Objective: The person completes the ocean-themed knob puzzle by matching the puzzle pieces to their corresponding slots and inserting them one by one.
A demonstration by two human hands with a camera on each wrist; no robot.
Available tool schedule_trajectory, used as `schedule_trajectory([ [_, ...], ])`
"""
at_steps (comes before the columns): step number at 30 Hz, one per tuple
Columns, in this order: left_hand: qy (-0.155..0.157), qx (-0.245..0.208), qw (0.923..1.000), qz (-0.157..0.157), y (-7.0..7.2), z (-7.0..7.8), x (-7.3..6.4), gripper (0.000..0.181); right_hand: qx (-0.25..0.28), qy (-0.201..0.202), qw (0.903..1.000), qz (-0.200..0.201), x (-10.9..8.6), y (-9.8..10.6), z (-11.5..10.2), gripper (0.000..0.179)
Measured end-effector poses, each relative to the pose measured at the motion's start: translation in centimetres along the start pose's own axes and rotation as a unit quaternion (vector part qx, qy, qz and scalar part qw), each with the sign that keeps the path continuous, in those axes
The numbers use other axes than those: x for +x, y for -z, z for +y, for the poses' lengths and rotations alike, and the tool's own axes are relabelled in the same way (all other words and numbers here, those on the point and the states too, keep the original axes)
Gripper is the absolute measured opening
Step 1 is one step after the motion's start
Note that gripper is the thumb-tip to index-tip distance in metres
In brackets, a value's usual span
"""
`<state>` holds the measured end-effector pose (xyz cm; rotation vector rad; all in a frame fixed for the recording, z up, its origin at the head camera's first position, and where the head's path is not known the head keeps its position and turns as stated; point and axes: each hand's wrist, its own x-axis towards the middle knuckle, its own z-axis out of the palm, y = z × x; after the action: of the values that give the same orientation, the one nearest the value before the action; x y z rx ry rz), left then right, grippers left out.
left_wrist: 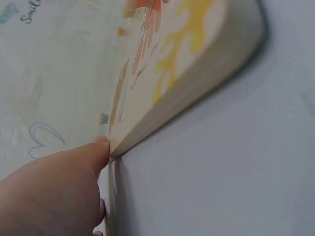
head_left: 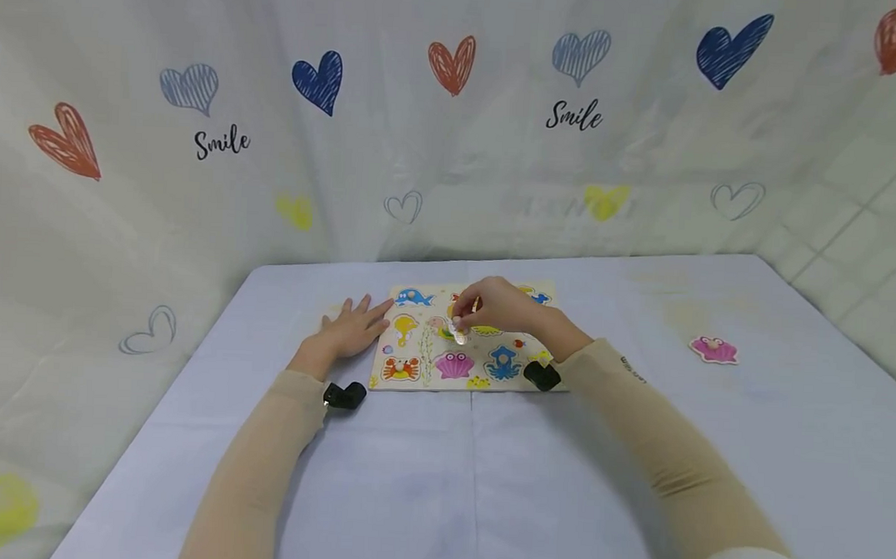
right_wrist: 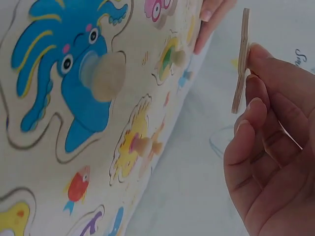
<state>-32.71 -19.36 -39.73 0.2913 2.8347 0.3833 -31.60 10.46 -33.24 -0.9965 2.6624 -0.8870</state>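
Note:
A wooden puzzle board [head_left: 424,378] with sea-animal pictures lies flat on the table. My left hand [head_left: 350,327] rests at its left edge with fingers spread; in the left wrist view, the thumb [left_wrist: 101,150] touches the board's edge. Above the middle of the board my right hand [head_left: 495,305] pinches a small puzzle piece [head_left: 458,332]. The right wrist view shows that puzzle piece [right_wrist: 241,64] edge-on as a thin wooden strip, its picture hidden. Knobbed pieces on the board include a blue squid [head_left: 503,363], an orange crab [head_left: 401,368] and a blue whale [head_left: 414,296].
A loose pink shell piece [head_left: 713,350] lies on the table to the right of the board. White cloth [head_left: 409,478] covers the table. Behind hangs a pale curtain [head_left: 491,148] printed with hearts. Black wrist cameras [head_left: 345,395] sit on both wrists.

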Motion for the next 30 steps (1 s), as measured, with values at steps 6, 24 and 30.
schedule_trajectory([
  [6,-0.002,-0.002,1.0,0.006,-0.3,-0.3,0.1,0.06,-0.003,-0.016,0.9998,-0.013,1.7,-1.2,-0.6,0.01],
  [24,-0.004,-0.005,1.0,-0.004,0.0,-0.3,0.3,0.059,-0.051,-0.054,0.9958,-0.054,6.4,-4.4,-3.1,0.016],
  [30,-0.003,-0.005,1.0,-0.008,0.1,-0.1,0.2,0.059,-0.043,-0.073,0.9949,-0.055,7.1,-5.2,-3.3,0.017],
])
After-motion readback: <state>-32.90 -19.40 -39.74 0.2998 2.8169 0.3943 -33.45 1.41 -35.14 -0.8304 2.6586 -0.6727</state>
